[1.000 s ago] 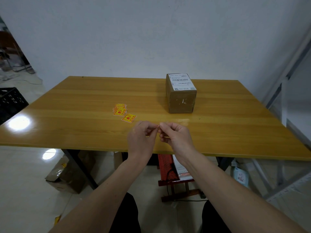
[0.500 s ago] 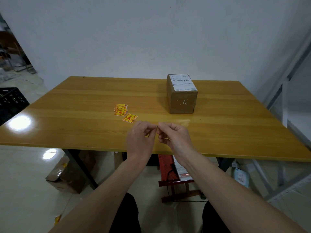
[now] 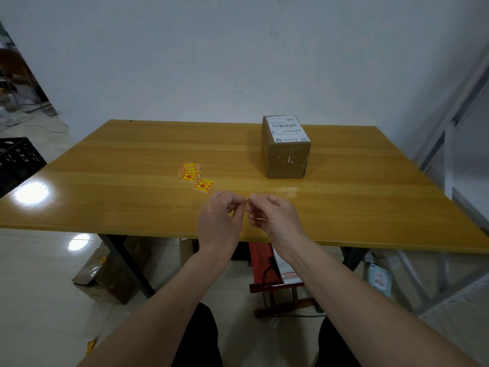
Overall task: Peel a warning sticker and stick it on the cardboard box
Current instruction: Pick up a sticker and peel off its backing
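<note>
My left hand (image 3: 221, 219) and my right hand (image 3: 274, 217) meet fingertip to fingertip above the near edge of the wooden table (image 3: 132, 160). Both pinch a small warning sticker (image 3: 248, 206) between thumbs and fingers; it is almost wholly hidden, with only a sliver showing. A brown cardboard box (image 3: 287, 157) with a white shipping label on top stands farther back, to the right of centre. A single yellow-and-red sticker (image 3: 203, 185) lies flat left of my hands, with a small stack of stickers (image 3: 189, 172) just behind it.
A black crate (image 3: 18, 160) sits on the floor at far left. Under the table are a cardboard package (image 3: 105, 276), a red wooden stool (image 3: 275, 284) and table legs. Grey metal shelving (image 3: 449, 144) rises at the right.
Both hands stay together at the same spot, fingers working slightly on the sticker. Nothing on the table has moved.
</note>
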